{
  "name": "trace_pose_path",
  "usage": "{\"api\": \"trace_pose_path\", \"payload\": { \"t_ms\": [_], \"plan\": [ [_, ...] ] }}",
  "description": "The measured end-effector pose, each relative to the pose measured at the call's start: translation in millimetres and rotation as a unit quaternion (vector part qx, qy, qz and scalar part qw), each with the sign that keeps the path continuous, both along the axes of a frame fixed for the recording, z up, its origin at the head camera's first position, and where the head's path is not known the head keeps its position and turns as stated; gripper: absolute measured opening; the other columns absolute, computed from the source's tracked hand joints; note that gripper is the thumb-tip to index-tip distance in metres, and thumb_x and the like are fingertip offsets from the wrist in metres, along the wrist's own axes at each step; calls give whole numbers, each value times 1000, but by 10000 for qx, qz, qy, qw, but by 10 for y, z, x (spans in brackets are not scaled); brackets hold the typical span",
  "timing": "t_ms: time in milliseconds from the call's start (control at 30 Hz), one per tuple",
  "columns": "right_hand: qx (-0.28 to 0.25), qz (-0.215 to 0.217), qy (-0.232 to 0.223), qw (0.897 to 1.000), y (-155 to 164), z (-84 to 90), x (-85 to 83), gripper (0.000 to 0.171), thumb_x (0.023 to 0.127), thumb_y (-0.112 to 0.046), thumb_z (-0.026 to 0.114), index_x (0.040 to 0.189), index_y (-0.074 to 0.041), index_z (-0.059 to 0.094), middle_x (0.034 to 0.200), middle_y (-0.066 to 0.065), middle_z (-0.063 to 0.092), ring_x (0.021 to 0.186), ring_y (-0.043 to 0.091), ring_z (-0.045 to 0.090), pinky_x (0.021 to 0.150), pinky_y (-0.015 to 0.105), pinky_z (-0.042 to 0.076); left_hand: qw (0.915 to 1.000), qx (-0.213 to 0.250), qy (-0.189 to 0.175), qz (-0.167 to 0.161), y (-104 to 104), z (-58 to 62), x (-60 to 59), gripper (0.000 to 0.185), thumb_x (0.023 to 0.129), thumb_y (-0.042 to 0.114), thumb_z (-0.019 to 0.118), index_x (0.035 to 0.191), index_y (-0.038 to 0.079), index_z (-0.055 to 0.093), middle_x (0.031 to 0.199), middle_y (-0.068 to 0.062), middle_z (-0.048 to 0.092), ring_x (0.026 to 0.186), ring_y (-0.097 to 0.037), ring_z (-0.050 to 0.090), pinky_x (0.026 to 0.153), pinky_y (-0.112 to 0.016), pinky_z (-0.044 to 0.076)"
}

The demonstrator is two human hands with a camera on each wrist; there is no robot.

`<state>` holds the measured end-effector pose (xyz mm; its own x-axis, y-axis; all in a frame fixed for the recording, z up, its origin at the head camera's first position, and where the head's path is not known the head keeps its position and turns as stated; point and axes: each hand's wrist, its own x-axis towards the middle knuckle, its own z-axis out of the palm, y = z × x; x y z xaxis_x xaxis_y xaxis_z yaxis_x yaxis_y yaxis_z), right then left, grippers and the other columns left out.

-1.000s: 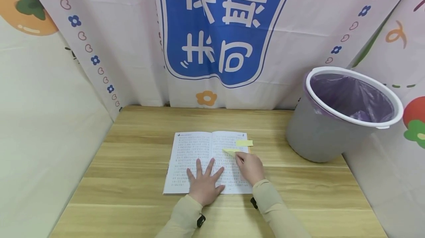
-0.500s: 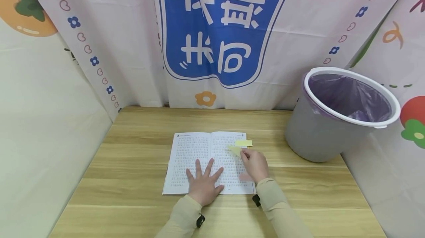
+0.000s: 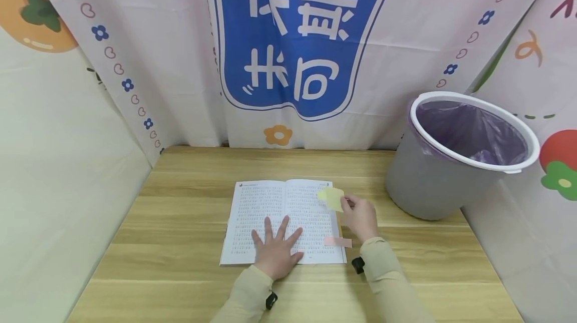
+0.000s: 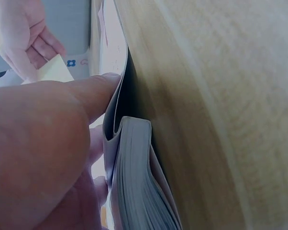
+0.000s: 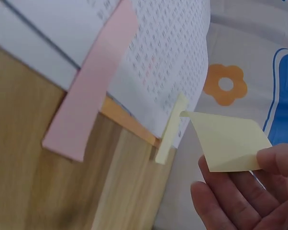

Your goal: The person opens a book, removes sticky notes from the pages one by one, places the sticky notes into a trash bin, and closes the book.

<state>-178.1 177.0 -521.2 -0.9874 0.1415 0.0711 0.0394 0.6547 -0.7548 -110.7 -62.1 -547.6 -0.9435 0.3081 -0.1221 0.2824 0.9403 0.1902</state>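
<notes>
An open book [image 3: 270,213] lies on the wooden table [image 3: 180,263]. My left hand [image 3: 276,250] presses flat on its pages with fingers spread; the left wrist view shows the thumb against the book's page edge [image 4: 134,182]. My right hand [image 3: 360,217] pinches a yellow sticky note [image 3: 332,198] [image 5: 230,141], lifted off the right page. Another yellow sticky strip [image 5: 170,129] stays on the page edge. A pink sticky strip [image 3: 338,242] [image 5: 89,91] sticks out from the book's lower right.
A grey bin [image 3: 433,183] with a white rim and a purple liner stands at the table's right side. Printed curtains [image 3: 297,37] hang behind and at both sides.
My right hand peeled the yellow note off the right page and lifted it up and to the right. That uncovered the pink strip. The left hand stayed put.
</notes>
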Motion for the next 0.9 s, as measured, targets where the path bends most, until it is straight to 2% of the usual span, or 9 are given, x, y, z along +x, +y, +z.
{"api": "trace_pose_path", "payload": {
  "t_ms": [100,200,400,533,633,800,900],
  "plan": [
    [16,-25,36,10000,85,46,-6,33,101,-24,57,119,1,69,106,15,72,94,28,70,80,42,58,10000,-5,-11,18,1,-6,1,60,94,59,55,148,35,47,163,-6,22,142,-56,10,101,-81,14],
    [-2,-10,263,9997,181,121,-6,34,100,-22,58,119,4,69,103,17,72,92,29,70,78,42,58,10000,-6,-23,34,1,-14,2,60,94,59,55,148,35,47,163,-6,21,143,-56,10,101,-81,13],
    [228,-74,1100,9936,376,453,41,28,98,-17,62,111,6,72,91,16,73,78,27,69,70,38,58,10000,28,-37,41,-3,-18,-2,60,94,59,55,148,35,47,164,-5,21,143,-56,9,102,-81,13],
    [470,-234,1966,9791,519,761,87,19,94,-12,66,102,3,75,82,13,73,68,21,67,62,18,53,10000,45,-36,20,-7,-11,-5,60,94,59,54,148,35,47,164,-6,21,143,-56,9,101,-81,13],
    [484,-393,2590,9639,632,1012,121,13,91,-6,69,97,4,76,79,15,73,63,11,64,58,6,46,10000,47,-41,-1,-9,-11,-7,60,94,59,54,148,35,46,164,-6,21,143,-56,9,101,-81,13],
    [359,-716,3336,9393,827,1463,194,11,88,-3,70,92,6,76,79,21,72,64,-15,54,61,2,44,10000,26,-56,-16,-16,-14,-10,61,94,60,53,149,35,46,164,-5,20,143,-56,9,101,-81,13],
    [312,-999,3510,9305,952,1742,229,13,89,-7,71,93,5,76,81,16,73,65,-16,55,63,3,45,10000,24,-63,-20,-22,-9,-16,60,94,60,53,149,35,45,164,-5,20,143,-56,9,101,-81,13]
  ]
}}
